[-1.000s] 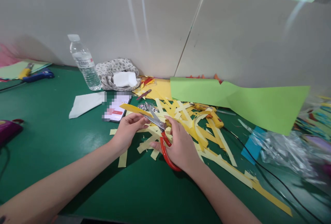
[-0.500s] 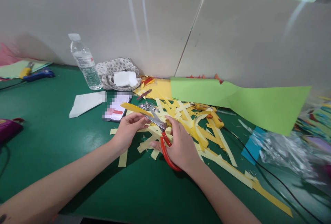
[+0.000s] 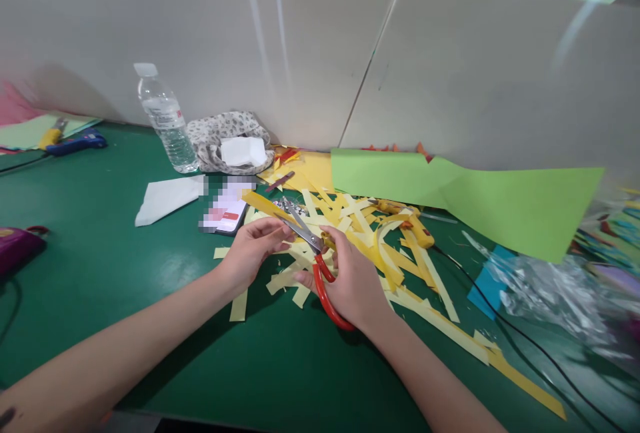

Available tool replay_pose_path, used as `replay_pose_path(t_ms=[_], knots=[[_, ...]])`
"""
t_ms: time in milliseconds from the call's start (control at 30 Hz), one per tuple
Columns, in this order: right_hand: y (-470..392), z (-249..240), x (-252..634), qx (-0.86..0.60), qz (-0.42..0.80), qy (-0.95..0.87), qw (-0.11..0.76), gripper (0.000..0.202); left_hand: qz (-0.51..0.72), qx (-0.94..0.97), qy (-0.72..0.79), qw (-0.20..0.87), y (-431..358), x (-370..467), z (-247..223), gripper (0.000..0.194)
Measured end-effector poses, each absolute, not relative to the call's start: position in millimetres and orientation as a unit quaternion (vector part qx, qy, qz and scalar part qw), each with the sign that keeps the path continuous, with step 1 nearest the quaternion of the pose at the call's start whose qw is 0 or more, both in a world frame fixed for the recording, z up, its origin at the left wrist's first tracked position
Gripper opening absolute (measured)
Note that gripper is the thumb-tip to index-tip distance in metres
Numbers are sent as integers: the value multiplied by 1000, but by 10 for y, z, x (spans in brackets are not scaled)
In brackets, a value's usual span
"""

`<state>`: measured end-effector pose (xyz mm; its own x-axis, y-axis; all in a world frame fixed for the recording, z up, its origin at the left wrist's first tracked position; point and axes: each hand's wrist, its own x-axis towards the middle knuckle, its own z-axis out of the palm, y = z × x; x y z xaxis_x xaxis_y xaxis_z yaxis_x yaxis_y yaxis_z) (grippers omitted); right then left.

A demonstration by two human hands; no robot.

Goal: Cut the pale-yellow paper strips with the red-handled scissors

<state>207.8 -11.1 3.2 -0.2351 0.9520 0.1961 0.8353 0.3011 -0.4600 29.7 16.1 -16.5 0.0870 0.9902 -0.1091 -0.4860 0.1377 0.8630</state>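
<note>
A pair of red-handled scissors (image 3: 317, 246) is held above a green table (image 3: 250, 379), blades parted and pointing away to the upper left. The right hand (image 3: 357, 279) is curled around the handles, thumb on the near side. The left hand (image 3: 257, 246), just left of the scissors' blades, has thumb and bent fingers closed in a pinch, apparently on a yellow strip (image 3: 263, 203). The strip runs from the blades out to the upper left; whether it passes between them or over one cannot be told.

Under and to the right of the scissors lies a tangle of paper strips (image 3: 367, 236). A phone (image 3: 231, 219) is left of the blades, a water bottle (image 3: 167, 123) farther beyond it. Right of the scissors sits a yellow glue gun (image 3: 417, 229), its tip among the scraps.

The likeliest trouble is a nipped fingertip, since the left fingers are so close to the parted blades. A loose pinch could let the thin strip bend or twist, giving a crooked edge. Scraps beneath the scissors might also catch.
</note>
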Motion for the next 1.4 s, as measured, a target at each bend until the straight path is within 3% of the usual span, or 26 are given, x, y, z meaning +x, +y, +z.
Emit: replay_pose_path(t_ms=[300,667,867,1400], knots=[[-101,11,2096,-569,135,-776,234,60,539,328,369,682,158,299,-126,11],[-103,5,2100,-574,146,-770,238,65,516,306,354,718,140,297,-80,10],[-102,-7,2101,-571,141,-770,245,55,514,302,361,717,137,309,-56,11],[-76,47,2144,-583,163,-744,282,56,498,374,399,673,111,321,-64,14]])
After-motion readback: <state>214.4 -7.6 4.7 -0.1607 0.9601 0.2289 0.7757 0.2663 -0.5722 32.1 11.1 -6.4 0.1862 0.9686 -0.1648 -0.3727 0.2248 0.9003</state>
